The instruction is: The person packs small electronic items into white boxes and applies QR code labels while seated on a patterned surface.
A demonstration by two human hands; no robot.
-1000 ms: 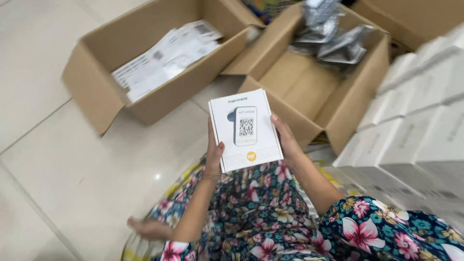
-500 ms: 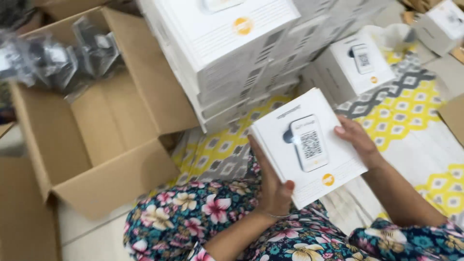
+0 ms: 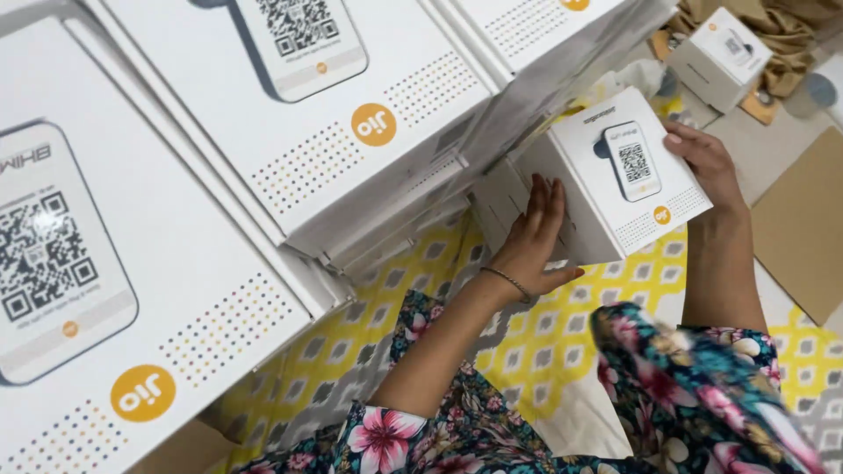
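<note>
Seen from above: small white square cardboard box with a printed code panel (image 3: 625, 171), gripped between both hands beside tall stacks of matching white boxes (image 3: 290, 132). Left hand (image 3: 534, 239) flat and open-fingered against the box's near side; right hand (image 3: 707, 162) curled around its far corner. Yellow-and-white patterned mat (image 3: 527, 342) beneath. Best kept level, edges squared to the neighbouring stack, fingers clear of the gap.

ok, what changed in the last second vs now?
The view swung from the open cartons to the stacks of white boxes. The held box went from in front of the lap up to the foot of the stacks. The left hand shifted to its side face. The right hand stays on its right edge; both keep hold.
</note>
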